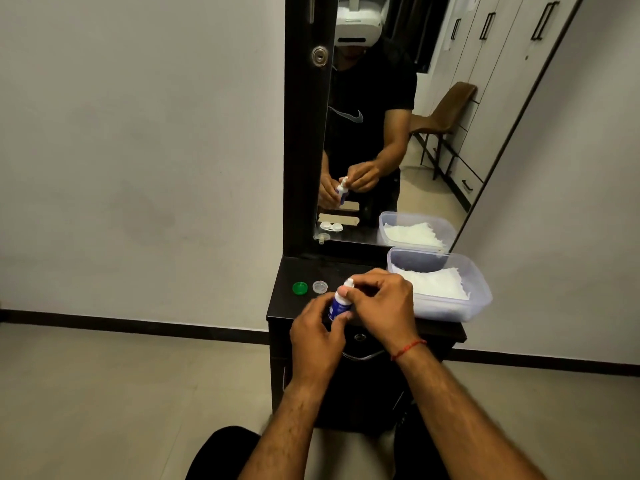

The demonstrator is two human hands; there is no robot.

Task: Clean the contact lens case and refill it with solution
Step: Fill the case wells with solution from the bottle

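Observation:
A small blue and white solution bottle (339, 304) is held upright over the dark dresser top (287, 306). My left hand (317, 336) grips its body from below. My right hand (381, 303) pinches the white cap at its top. A green lens case cap (300, 287) and a clear lens case cap (319, 286) lie side by side on the dresser, left of my hands. The lens case itself is hidden behind my hands; only its reflection (330, 226) shows in the mirror.
A clear plastic tub (446, 308) holding white tissue stands on the dresser's right side. A tall mirror (381, 133) in a dark frame rises behind. Below the top is a drawer with a metal handle (362, 355). Grey wall lies left and right.

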